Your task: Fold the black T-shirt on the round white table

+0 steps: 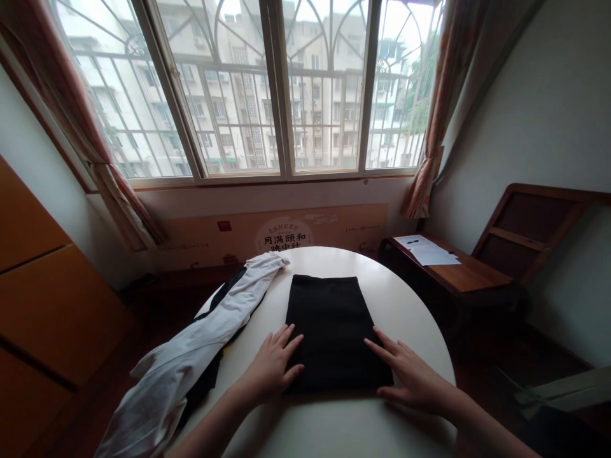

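A black cloth (331, 331), folded into a rough rectangle, lies flat on a round white table (405, 305). My left hand (274, 364) rests at its left edge, fingers spread, with the fingertips and thumb on the fabric. On the opposite side, my right hand (405, 372) touches the lower right edge, its fingers also apart. Neither hand grips anything. Along the table's left side is a pile of loose garments, a white one (210, 337) draped over black ones and hanging past the table edge.
A wooden side table (472, 275) with papers (427, 250) stands at the right. Orange cabinets (52, 318) are at the left. Behind the round table are a printed board (334, 228) and a barred window with curtains.
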A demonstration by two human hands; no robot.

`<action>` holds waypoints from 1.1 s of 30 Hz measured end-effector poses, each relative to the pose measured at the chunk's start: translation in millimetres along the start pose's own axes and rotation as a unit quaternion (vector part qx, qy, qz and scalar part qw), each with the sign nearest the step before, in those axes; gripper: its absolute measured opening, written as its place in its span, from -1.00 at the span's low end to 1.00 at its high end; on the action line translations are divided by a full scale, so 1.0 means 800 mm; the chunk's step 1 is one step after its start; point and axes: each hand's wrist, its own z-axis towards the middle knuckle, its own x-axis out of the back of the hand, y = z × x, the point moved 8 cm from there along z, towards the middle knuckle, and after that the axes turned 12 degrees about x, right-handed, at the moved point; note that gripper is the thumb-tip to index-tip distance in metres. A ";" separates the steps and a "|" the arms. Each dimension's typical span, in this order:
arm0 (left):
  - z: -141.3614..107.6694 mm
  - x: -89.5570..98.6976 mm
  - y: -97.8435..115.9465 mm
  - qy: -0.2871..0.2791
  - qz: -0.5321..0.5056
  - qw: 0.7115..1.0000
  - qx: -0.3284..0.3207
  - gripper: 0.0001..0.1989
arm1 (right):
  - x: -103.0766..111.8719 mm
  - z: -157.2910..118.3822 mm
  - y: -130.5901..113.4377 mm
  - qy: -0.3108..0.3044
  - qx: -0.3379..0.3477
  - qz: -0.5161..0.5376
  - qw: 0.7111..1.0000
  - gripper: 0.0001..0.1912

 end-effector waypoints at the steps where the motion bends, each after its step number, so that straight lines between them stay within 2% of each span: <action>1: -0.013 0.003 0.009 -0.011 -0.012 0.999 -0.037 -0.32 | 0.003 -0.006 -0.005 0.014 0.005 0.000 1.000 -0.06; 4: -0.047 0.009 0.034 -0.018 -0.032 0.990 -0.133 -0.37 | 0.005 -0.015 -0.015 0.055 0.003 -0.021 0.998 -0.24; 6: -0.056 0.010 0.038 -0.001 -0.027 0.988 -0.151 -0.36 | 0.000 -0.012 -0.019 0.073 -0.012 -0.040 0.996 -0.25; 9: -0.056 0.007 0.032 0.022 -0.014 0.989 -0.143 -0.28 | -0.005 -0.005 -0.020 0.101 -0.032 -0.055 0.993 -0.31; 12: -0.052 0.004 0.020 0.038 -0.018 0.992 -0.122 -0.28 | -0.003 -0.002 -0.019 0.133 -0.034 -0.032 0.990 -0.50; 15: -0.049 0.009 0.003 0.065 -0.065 0.993 -0.075 -0.39 | 0.001 -0.002 -0.010 0.159 -0.041 0.036 0.986 -0.66; 17: -0.047 0.019 -0.010 0.090 -0.146 0.984 -0.039 -0.53 | 0.004 -0.003 -0.001 0.189 -0.048 0.095 0.976 -0.71; 20: -0.038 0.030 -0.027 0.095 -0.305 0.947 -0.001 -0.71 | 0.004 -0.002 0.012 0.245 -0.053 0.210 0.945 -0.72; 22: -0.029 0.031 -0.031 0.075 -0.405 0.911 0.003 -0.80 | -0.005 0.001 0.020 0.249 -0.076 0.314 0.913 -0.67; 24: -0.018 0.032 -0.030 0.059 -0.482 0.874 -0.005 -0.80 | -0.014 0.004 0.024 0.248 -0.094 0.409 0.873 -0.65; 26: -0.008 0.034 -0.028 0.053 -0.540 0.840 -0.016 -0.76 | -0.012 0.007 0.022 0.264 -0.078 0.469 0.839 -0.68; 27: -0.003 0.035 -0.027 0.051 -0.564 0.824 -0.021 -0.74 | -0.007 0.007 0.020 0.273 -0.061 0.480 0.832 -0.70; 30: 0.009 0.042 -0.026 0.047 -0.605 0.794 -0.025 -0.67 | 0.008 0.009 0.014 0.283 -0.011 0.449 0.848 -0.63; 31: 0.012 0.045 -0.025 0.046 -0.603 0.796 -0.025 -0.67 | 0.012 0.010 0.013 0.282 0.000 0.423 0.861 -0.56; 33: 0.017 0.051 -0.024 0.048 -0.573 0.818 -0.023 -0.67 | 0.019 0.012 0.013 0.283 0.015 0.362 0.888 -0.51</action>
